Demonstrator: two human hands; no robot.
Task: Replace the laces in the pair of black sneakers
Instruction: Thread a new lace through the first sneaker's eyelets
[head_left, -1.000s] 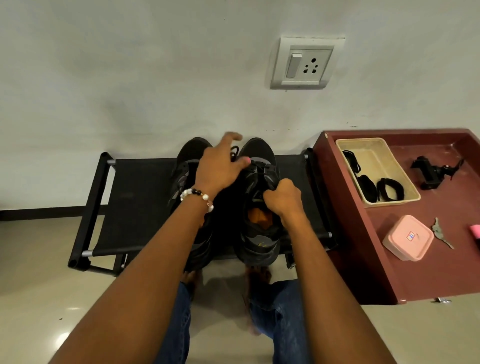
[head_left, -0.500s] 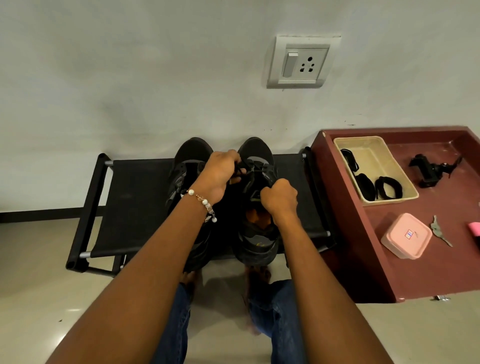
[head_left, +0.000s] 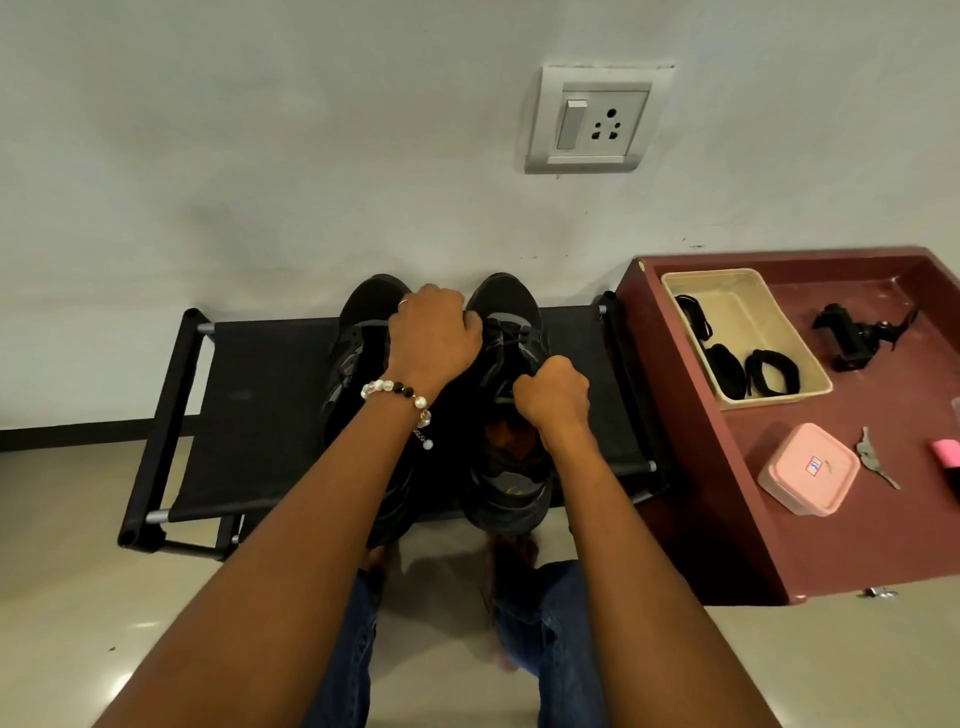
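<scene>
Two black sneakers stand side by side on a low black rack (head_left: 270, 405), toes toward the wall. The left sneaker (head_left: 358, 332) is largely covered by my left arm. The right sneaker (head_left: 511, 322) shows its laced front and an orange insole. My left hand (head_left: 434, 335), with a bead bracelet at the wrist, has its fingers curled down over the right sneaker's laces near the toe end. My right hand (head_left: 553, 397) is a fist at the sneaker's tongue, pinching the lace. Coiled black laces (head_left: 753, 371) lie in a beige tray (head_left: 727, 291).
A dark red table (head_left: 852, 525) stands at the right, bearing the tray, a black clamp (head_left: 852, 338), a pink lidded box (head_left: 808, 467), a key (head_left: 875, 462) and a pink item at the edge. A wall socket (head_left: 592, 122) is above. My knees are below the rack.
My left hand, spread over the sneakers a second ago, has curled its fingers down onto the right sneaker's laces and shifted slightly toward the toe. My right hand has stayed put.
</scene>
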